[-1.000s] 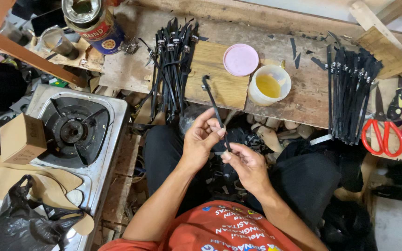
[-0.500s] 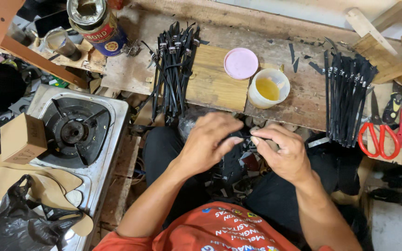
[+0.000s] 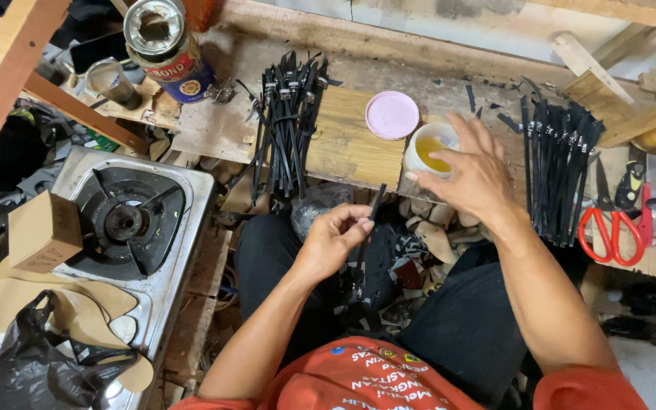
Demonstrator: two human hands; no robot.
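Strap [image 3: 367, 228] in left hand [image 3: 333, 241], bench edge near

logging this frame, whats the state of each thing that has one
left hand: gripping a black strap
right hand: open, fingertip over the glue cup
glue cup: uncovered, part full of yellow liquid
pink lid: off, lying flat
tin can: open
red scissors: shut
gas stove: unlit

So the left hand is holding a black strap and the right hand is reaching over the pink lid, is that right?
Not quite. In the head view the left hand does hold the black strap, but the right hand reaches over the white cup of yellow liquid; the pink lid lies beside it.
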